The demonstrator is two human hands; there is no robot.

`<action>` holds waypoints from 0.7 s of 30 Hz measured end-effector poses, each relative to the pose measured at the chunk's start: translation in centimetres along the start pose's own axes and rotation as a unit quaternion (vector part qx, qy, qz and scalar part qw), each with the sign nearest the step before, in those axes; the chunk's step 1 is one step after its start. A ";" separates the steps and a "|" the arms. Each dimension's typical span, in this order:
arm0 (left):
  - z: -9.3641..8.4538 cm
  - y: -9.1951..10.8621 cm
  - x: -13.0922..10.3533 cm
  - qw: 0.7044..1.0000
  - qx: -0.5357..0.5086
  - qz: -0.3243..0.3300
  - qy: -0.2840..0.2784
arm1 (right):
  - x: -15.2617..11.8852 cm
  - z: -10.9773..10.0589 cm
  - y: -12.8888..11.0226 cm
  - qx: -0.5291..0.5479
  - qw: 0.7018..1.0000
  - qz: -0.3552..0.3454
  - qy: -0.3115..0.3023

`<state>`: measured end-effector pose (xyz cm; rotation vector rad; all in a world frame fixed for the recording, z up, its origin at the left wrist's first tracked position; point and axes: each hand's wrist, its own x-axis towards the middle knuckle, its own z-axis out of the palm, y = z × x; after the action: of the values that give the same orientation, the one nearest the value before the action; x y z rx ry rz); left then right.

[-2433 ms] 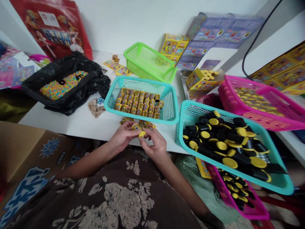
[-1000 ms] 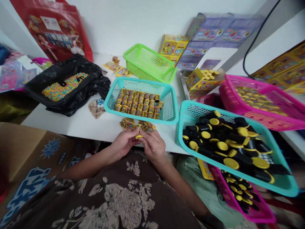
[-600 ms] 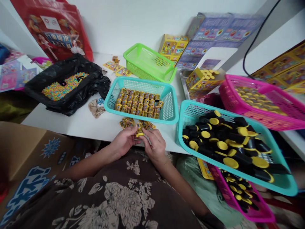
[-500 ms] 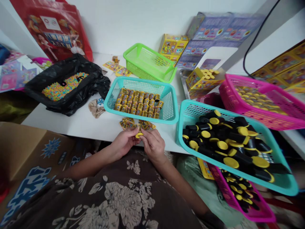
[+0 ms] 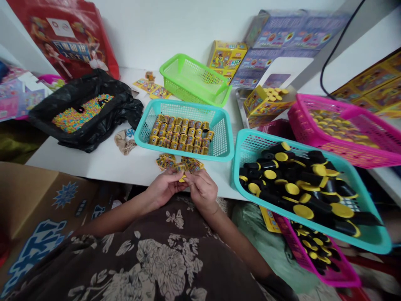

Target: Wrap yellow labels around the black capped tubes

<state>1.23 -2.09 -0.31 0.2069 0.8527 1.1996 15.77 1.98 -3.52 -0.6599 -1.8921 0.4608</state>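
Note:
In front of my lap, my left hand (image 5: 163, 187) pinches a small yellow-capped container (image 5: 182, 179), mostly hidden by the fingers. My right hand (image 5: 203, 190) closes on it from the other side, fingertips at a printed label (image 5: 181, 167) along its top. Just beyond the fingertips, loose printed labels (image 5: 166, 161) lie in piles on the table. Behind them stands a turquoise basket (image 5: 184, 155) with rows of small label-wrapped containers (image 5: 181, 134). To the right, a larger turquoise basket (image 5: 239, 167) holds many black containers with yellow caps (image 5: 292, 189).
A black plastic bag (image 5: 40, 113) with colourful beads (image 5: 82, 113) sits left, near a red bag (image 5: 72, 37). A green basket (image 5: 194, 96), yellow boxes (image 5: 227, 56) and purple boxes (image 5: 278, 31) stand behind. Pink baskets (image 5: 338, 154) are at the right, a cardboard box (image 5: 69, 200) at lower left.
A printed label now shows above the yellow-capped container between my fingertips, where mainly the yellow cap showed before. My hands stay in nearly the same place; the view has shifted slightly.

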 end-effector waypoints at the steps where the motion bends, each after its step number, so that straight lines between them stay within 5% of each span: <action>1: 0.0 0.1 0.0 1.000 0.006 -0.002 0.001 | 0.0 0.1 -0.1 0.024 0.999 0.037 0.003; 5: -0.3 0.5 0.0 0.999 0.025 -0.018 0.007 | -0.1 0.1 -0.1 0.098 0.985 0.139 0.007; 11: -0.5 0.7 0.1 0.999 0.052 0.009 -0.002 | 0.5 -0.4 0.0 0.114 0.988 0.081 -0.072; 15: -0.3 0.7 0.1 0.997 0.071 0.026 0.007 | 0.4 -0.2 0.0 0.148 0.983 0.095 -0.047; 21: -0.5 1.7 -0.1 0.980 0.194 0.006 -0.040 | 0.0 -0.4 0.0 0.257 0.935 0.243 -0.015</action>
<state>-0.35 -1.66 0.34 0.5755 1.0104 1.0203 16.14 2.01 -3.41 -0.7578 -1.5237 1.2394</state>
